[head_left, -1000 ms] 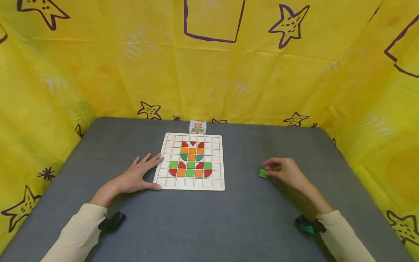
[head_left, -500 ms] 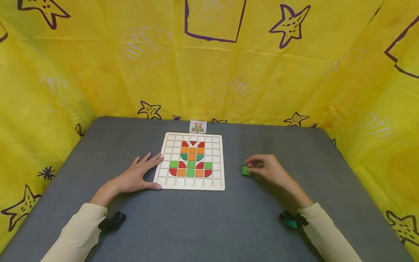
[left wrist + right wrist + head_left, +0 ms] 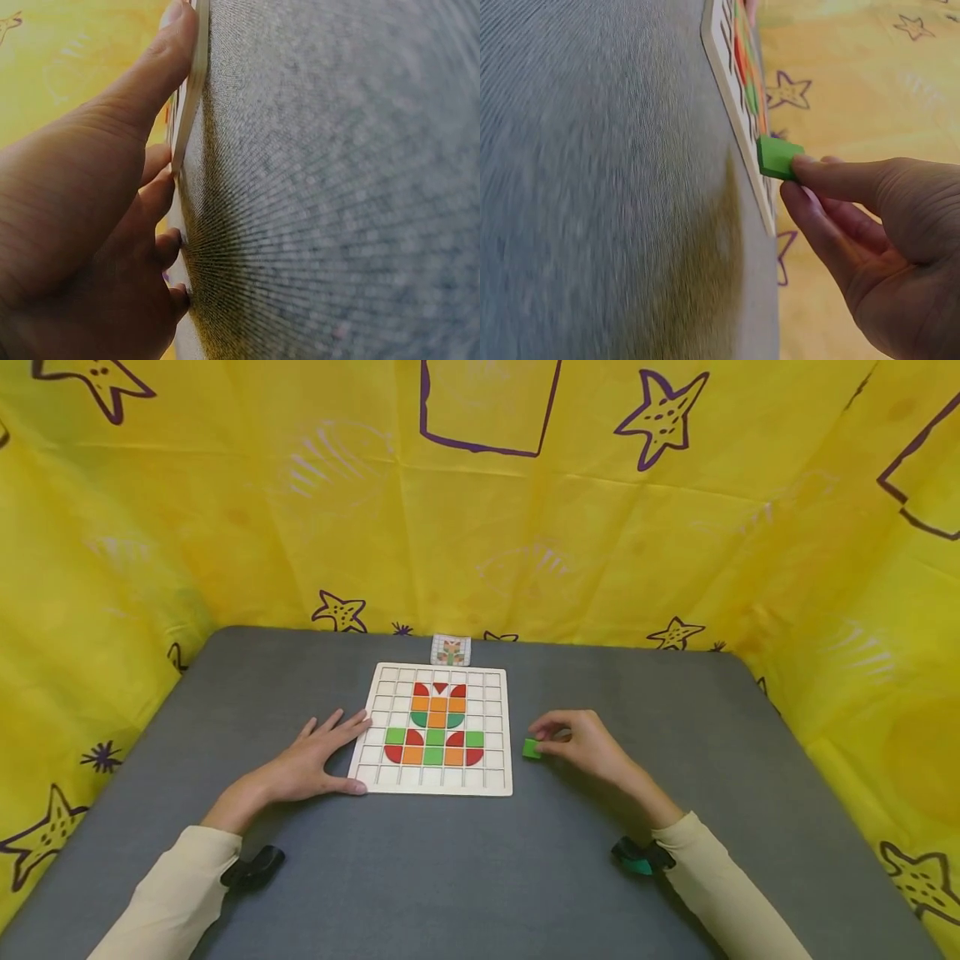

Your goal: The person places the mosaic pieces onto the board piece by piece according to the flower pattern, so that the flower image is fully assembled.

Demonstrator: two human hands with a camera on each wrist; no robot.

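A pale square board (image 3: 491,693) with a grid of shallow cells lies left of the middle of the table. Red, orange and green tiles (image 3: 437,719) fill some of its cells in a flower-like pattern. My left hand (image 3: 307,764) rests at the board's left edge, fingers spread, thumb at the near left corner. Just right of the board, my right hand (image 3: 588,745) pinches a green square tile (image 3: 777,157) between thumb and fingertips. In the right wrist view that tile overlaps the board's edge and is held above the table.
A small card (image 3: 451,651) printed with a similar flower pattern lies behind the board. The grey table (image 3: 450,877) ends at a yellow curtain (image 3: 480,527) with starfish and fish drawings, which closes in the back and sides.
My right hand has moved left across the table with the green tile, from well right of the board to close beside it. The left hand has stayed at the board's edge.
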